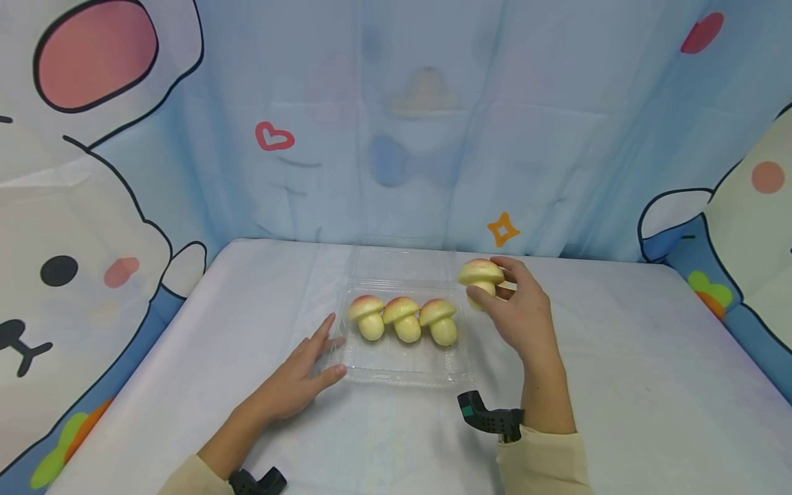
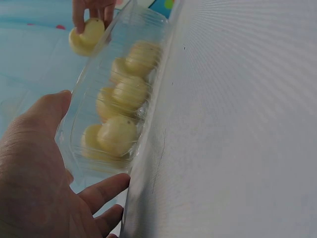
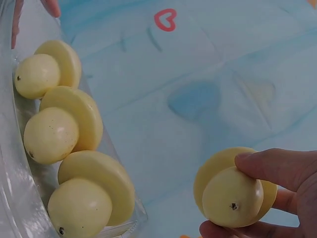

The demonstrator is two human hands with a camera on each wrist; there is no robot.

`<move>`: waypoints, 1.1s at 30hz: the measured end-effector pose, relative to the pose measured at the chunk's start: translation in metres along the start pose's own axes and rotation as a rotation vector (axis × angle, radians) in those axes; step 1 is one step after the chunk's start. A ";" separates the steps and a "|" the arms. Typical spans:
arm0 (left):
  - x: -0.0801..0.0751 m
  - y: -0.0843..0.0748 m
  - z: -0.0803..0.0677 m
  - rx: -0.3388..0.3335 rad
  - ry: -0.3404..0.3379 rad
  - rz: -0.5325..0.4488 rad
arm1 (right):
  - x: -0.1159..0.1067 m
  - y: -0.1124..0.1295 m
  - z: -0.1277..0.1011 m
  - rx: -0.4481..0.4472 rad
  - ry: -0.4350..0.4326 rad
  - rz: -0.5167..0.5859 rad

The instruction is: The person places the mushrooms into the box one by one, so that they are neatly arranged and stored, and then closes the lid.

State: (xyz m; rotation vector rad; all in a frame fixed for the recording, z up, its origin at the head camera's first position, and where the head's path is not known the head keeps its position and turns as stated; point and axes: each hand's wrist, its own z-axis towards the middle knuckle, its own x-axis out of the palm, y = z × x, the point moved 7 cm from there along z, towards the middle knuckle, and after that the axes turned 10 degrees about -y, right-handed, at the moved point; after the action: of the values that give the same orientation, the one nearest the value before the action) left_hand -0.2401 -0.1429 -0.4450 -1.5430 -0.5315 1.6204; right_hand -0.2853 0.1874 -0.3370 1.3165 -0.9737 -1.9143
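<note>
Right hand (image 1: 522, 313): grip closed around a mushroom-shaped bun (image 1: 480, 276), held just above the worktop (image 1: 619, 385) at the far right corner of the clear plastic tray (image 1: 402, 368). Tray holds three more mushroom buns (image 1: 403, 320) in a row. Left hand (image 1: 303, 375): fingers straight, resting against the tray's left edge.

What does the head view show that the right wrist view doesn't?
Head only: the left hand flat on the table, touching the clear tray, and both sleeves. Right wrist only: the stem ends of the mushrooms, each with a dark dot. Both: three mushrooms in the tray, a fourth mushroom held in the right hand beside it.
</note>
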 end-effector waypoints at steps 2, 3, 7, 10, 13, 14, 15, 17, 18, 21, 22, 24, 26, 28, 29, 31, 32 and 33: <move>0.000 0.000 0.000 -0.001 0.001 -0.001 | 0.002 0.002 0.000 -0.008 0.007 0.004; 0.000 0.001 0.000 -0.001 0.001 -0.002 | 0.003 0.002 -0.001 -0.013 0.011 0.006; 0.001 0.001 0.000 0.000 0.003 -0.005 | 0.007 0.006 -0.002 -0.035 0.023 0.005; 0.001 0.001 0.000 -0.002 0.004 -0.005 | 0.010 0.008 -0.003 -0.045 0.029 -0.002; 0.001 0.001 -0.001 -0.003 0.005 -0.006 | 0.013 0.011 -0.004 -0.049 0.034 -0.012; 0.001 0.001 -0.001 -0.003 0.005 -0.006 | 0.014 0.012 -0.005 -0.052 0.037 -0.018; 0.001 0.001 -0.001 -0.003 0.005 -0.006 | 0.016 0.013 -0.005 -0.054 0.041 -0.019; 0.001 0.001 -0.001 -0.004 0.006 -0.005 | 0.019 0.016 -0.006 -0.068 0.049 -0.025; 0.001 0.001 -0.001 -0.005 0.006 -0.003 | 0.020 0.017 -0.007 -0.075 0.054 -0.026; 0.001 0.001 0.000 -0.006 0.005 0.002 | 0.024 0.021 -0.008 -0.096 0.068 -0.030; 0.001 0.001 0.000 -0.007 0.004 0.004 | 0.024 0.022 -0.008 -0.102 0.071 -0.033; 0.001 0.001 0.000 -0.009 0.002 0.009 | 0.025 0.023 -0.009 -0.105 0.076 -0.037; 0.001 0.001 0.000 -0.011 0.001 0.012 | 0.026 0.023 -0.009 -0.107 0.079 -0.041; 0.001 0.001 0.000 -0.015 0.002 0.011 | 0.028 0.024 -0.009 -0.109 0.088 -0.036; 0.000 0.001 0.000 -0.018 0.003 0.010 | 0.029 0.024 -0.010 -0.110 0.096 -0.032; 0.000 0.002 0.000 -0.021 0.004 0.008 | 0.032 0.025 -0.011 -0.113 0.116 -0.022; 0.000 0.002 0.000 -0.023 0.006 0.008 | 0.035 0.026 -0.011 -0.116 0.130 -0.015; 0.001 0.002 0.000 -0.025 0.006 0.007 | 0.037 0.027 -0.012 -0.118 0.142 -0.012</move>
State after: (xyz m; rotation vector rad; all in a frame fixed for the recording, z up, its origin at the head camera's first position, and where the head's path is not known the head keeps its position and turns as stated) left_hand -0.2404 -0.1436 -0.4468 -1.5699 -0.5455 1.6196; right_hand -0.2833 0.1404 -0.3353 1.3708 -0.7720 -1.8295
